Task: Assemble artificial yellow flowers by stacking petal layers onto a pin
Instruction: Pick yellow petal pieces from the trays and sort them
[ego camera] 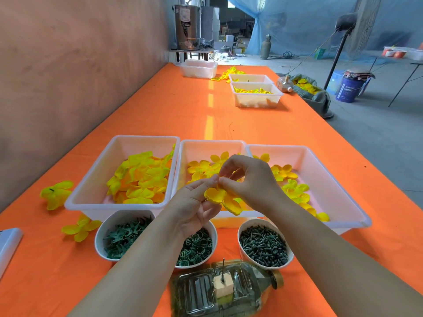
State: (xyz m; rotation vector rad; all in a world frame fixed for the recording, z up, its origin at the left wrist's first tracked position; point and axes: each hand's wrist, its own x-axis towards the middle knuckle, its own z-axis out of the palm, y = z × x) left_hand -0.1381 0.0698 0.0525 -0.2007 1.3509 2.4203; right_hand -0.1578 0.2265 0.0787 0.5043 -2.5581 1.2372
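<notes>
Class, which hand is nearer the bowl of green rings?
Left. The left hand hangs directly over the bowl of green rings; the right hand is farther back and to the right.

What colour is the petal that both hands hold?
The petal is yellow; the head view shows it.

I saw a yellow petal layer [223,199] held at mid-frame, its lobes drooping. More petals [139,179] lay in the trays [91,186] behind it. The pin [223,268] stood upright at bottom centre.
</notes>
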